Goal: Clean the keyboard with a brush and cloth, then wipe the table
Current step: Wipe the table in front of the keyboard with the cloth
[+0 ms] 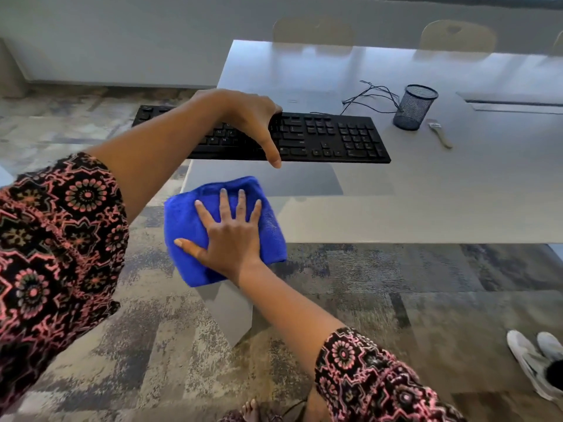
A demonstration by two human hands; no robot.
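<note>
The left hand (243, 123) grips the black plastic keyboard (329, 138), thumb hooked on its near edge, at 12 o'clock from the blue microfibre cloth (185, 220). The right hand (231, 239) presses this cloth, fingers spread, onto the grey table (457, 193).

Left hand (246, 123) grips the keyboard (335, 138) from above; right hand (231, 236) lies flat, fingers spread.

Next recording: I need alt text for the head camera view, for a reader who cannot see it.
A person's right hand presses flat on a blue cloth at the near corner of the grey table, while the left hand grips a black keyboard lifted above it. A mesh pen cup and a brush sit farther right.
</note>
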